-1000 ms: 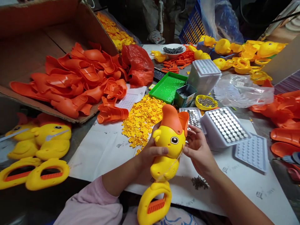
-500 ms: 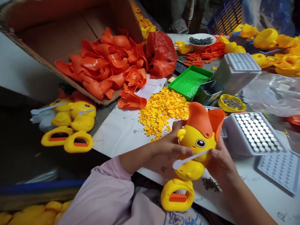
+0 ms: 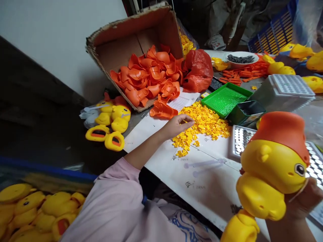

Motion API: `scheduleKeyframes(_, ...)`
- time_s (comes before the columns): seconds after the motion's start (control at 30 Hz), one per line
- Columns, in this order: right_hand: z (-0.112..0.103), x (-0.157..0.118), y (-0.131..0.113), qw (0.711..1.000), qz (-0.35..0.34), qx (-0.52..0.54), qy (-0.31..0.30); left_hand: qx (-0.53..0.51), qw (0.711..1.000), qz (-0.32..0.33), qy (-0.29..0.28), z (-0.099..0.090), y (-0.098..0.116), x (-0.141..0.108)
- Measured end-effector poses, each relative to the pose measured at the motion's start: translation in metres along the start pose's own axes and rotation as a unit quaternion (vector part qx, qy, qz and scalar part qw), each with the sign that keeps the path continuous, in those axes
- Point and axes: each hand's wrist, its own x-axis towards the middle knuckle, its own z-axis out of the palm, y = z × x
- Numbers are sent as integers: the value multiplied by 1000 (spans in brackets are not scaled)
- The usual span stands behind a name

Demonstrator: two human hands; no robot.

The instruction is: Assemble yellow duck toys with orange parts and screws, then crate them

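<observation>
A yellow duck toy (image 3: 267,164) with an orange cap and a ring-shaped lower part is raised at the right, close to the camera. My right hand (image 3: 302,201) holds it from behind on its right side; the toy hides part of the fingers. Over the left edge of the pile of small yellow parts (image 3: 209,121) hovers my left hand (image 3: 179,125), its thumb and fingers apart with nothing between them. Just behind that hand lie orange curved pieces (image 3: 163,110).
A tilted cardboard box (image 3: 111,50) holds orange pieces. Finished-looking duck toys (image 3: 119,117) lie at the table's left edge. A green tray (image 3: 227,99), dark container (image 3: 246,112), and trays of silvery discs (image 3: 242,137) stand rightward. A crate of yellow toys (image 3: 30,208) is lower left.
My left hand has let go of the duck toy and moved left to the yellow parts. My right hand has carried the toy right and closer to the camera. The view has shifted left.
</observation>
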Motion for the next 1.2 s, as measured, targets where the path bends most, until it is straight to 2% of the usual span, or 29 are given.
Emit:
scheduleKeyframes(0.1, 15, -2, -3, 998, 22, 39, 52, -41, 998, -28, 29, -3, 1, -8)
scheduleKeyframes(0.17, 33, -6, -7, 997, 61, 45, 25, -82, 996, -43, 4, 2, 8, -20)
scheduleKeyframes(0.27, 66, -10, -13, 996, 46, 59, -45, -132, 979, -104, -116, 10, 20, -48)
scheduleKeyframes(0.37, 96, -11, -14, 995, 20, 77, -64, -119, 947, -152, -256, 17, 23, -80)
scheduleKeyframes(0.4, 105, -12, -14, 994, 24, 85, -68, -122, 943, -153, -270, 18, 20, -90)
scheduleKeyframes(0.43, 113, -14, -12, 992, 35, 92, -76, -143, 942, -154, -261, 19, 16, -100)
scheduleKeyframes(0.5, 126, -18, -8, 987, 71, 102, -100, -220, 941, -173, -190, 16, 6, -119)
scheduleKeyframes(0.53, 131, -21, -6, 984, 99, 100, -109, -258, 938, -192, -127, 12, 0, -129)
scheduleKeyframes(0.6, 136, -27, 1, 978, 156, 83, -114, -297, 929, -219, -9, -2, -11, -148)
scheduleKeyframes(0.67, 138, -33, 7, 975, 184, 52, -112, -298, 925, -219, 84, -21, -21, -166)
scheduleKeyframes(0.73, 136, -37, 12, 976, 181, 23, -122, -291, 923, -202, 152, -40, -31, -183)
scheduleKeyframes(0.83, 134, -42, 15, 971, 181, -1, -154, -287, 912, -185, 226, -61, -48, -201)
scheduleKeyframes(1.03, 134, -53, 13, 968, 181, -30, -173, -306, 879, -131, 343, -78, -75, -208)
scheduleKeyframes(1.1, 134, -55, 13, 967, 184, -31, -174, -306, 852, -95, 414, -80, -84, -204)
scheduleKeyframes(1.2, 133, -57, 15, 965, 190, -31, -180, -292, 793, -49, 532, -78, -100, -193)
